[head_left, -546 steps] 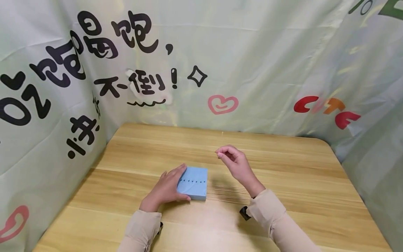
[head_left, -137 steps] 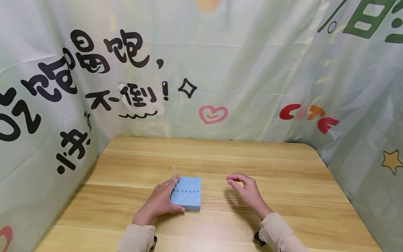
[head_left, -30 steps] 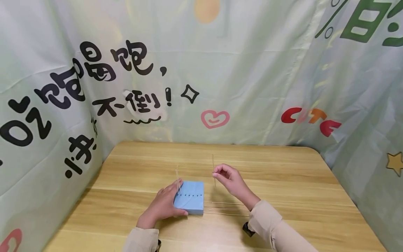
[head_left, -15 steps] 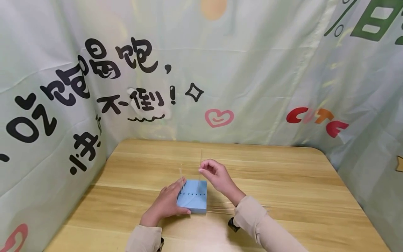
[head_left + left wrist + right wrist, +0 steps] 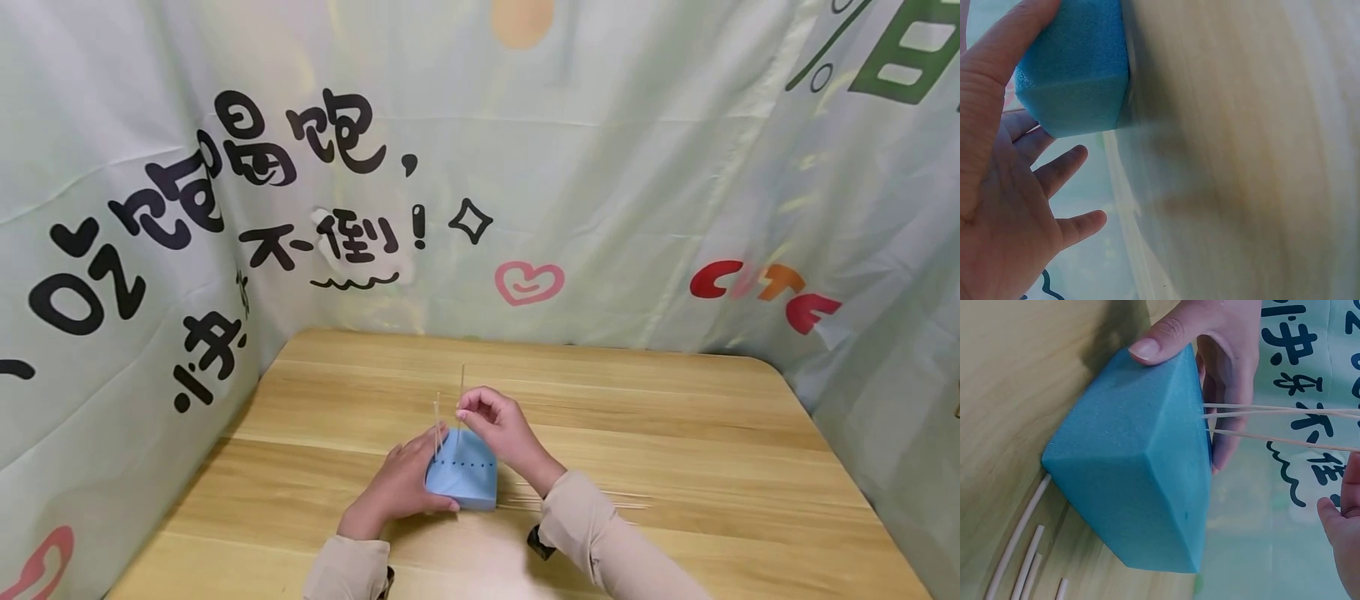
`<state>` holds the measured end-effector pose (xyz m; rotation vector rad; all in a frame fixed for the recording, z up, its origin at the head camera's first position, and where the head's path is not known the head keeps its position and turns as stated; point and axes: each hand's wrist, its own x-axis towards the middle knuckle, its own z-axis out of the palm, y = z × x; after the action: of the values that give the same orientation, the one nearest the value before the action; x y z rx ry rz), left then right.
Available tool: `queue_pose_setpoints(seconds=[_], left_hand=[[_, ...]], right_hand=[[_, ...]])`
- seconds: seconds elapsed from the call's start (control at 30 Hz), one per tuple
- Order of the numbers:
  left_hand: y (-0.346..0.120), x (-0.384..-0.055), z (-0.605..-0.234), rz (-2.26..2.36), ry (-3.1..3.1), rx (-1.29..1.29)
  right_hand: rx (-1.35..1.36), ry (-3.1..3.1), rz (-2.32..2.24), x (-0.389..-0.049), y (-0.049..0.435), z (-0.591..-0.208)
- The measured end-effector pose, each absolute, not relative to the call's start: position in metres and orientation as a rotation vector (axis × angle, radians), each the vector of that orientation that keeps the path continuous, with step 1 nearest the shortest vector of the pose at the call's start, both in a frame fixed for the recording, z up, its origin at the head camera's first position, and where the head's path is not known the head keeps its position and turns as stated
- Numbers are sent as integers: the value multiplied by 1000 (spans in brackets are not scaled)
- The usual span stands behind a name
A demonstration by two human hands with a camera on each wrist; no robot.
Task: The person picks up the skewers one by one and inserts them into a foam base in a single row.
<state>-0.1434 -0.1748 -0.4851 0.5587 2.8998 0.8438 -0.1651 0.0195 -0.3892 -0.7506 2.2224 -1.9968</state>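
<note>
A blue foam block [image 5: 467, 492] with a row of dark holes across its top sits on the table. My left hand [image 5: 401, 475] grips its left side, thumb at the near face; in the left wrist view the other fingers [image 5: 1060, 172] spread past the block. Two thin wooden sticks [image 5: 437, 421] stand upright near the block's left end. My right hand [image 5: 504, 427] pinches another thin stick [image 5: 462, 379] upright above the row. In the right wrist view this stick [image 5: 1272, 437] reaches the block's top beside the two standing ones; whether its tip is in a hole I cannot tell.
Several loose sticks [image 5: 630, 504] lie on the wooden table [image 5: 675, 417] right of the block, partly under my right forearm. A printed cloth curtain [image 5: 600, 208] surrounds the table's back and sides.
Over the last second my right hand has carried its stick left and over the block. Eighteen seconds ago no sticks stood in the block. My left hand keeps its hold.
</note>
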Motion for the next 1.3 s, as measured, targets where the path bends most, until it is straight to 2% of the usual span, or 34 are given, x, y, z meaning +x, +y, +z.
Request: queue_pose_setpoints(seconds=[1.3], left_hand=[[-174, -143, -481, 852, 2897, 569]], right_hand=[[-756, 2259, -1902, -157, 12, -426]])
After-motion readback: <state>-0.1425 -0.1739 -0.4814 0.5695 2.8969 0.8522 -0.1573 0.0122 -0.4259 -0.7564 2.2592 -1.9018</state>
